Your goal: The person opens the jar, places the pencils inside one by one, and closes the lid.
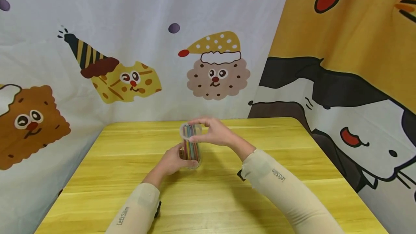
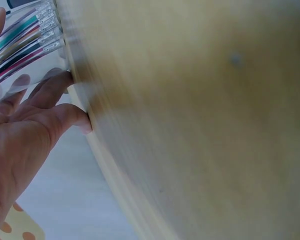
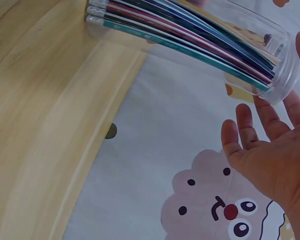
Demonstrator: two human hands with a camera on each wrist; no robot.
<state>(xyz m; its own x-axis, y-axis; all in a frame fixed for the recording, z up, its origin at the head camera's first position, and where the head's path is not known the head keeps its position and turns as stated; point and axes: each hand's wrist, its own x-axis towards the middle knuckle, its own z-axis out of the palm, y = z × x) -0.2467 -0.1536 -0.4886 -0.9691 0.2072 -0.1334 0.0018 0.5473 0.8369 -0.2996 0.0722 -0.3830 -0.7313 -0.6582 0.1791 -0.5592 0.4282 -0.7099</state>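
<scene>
Your two beige sleeves come in nearest at the bottom of the head view, reaching over the yellow wooden table [image 1: 279, 143]. Your left hand [image 1: 172, 161] wraps its fingers round the lower part of a clear plastic tube [image 1: 191, 147] that stands upright on the table near its far middle, filled with coloured pencils [image 1: 191, 151]. Your right hand [image 1: 212, 132] curves over the tube's top, thumb and fingers around the rim. Behind the table hangs a cartoon-printed cloth [image 1: 130, 46].

From your left wrist, the left hand [image 2: 25, 135] shows its palm, fingers bent against the tube [image 2: 30, 80], with the pencil ends [image 2: 25, 45] visible through the clear wall. The table [image 2: 200, 125] is blurred here.

From your right wrist, the tube [image 3: 230, 45] slants across the top of the frame with the pencils [image 3: 190, 35] packed inside. Your right hand [image 3: 272, 155] has fingers nearly straight, fingertips at the tube's rim; a firm grip cannot be told in this view. The table edge [image 3: 55, 125] runs beneath.
</scene>
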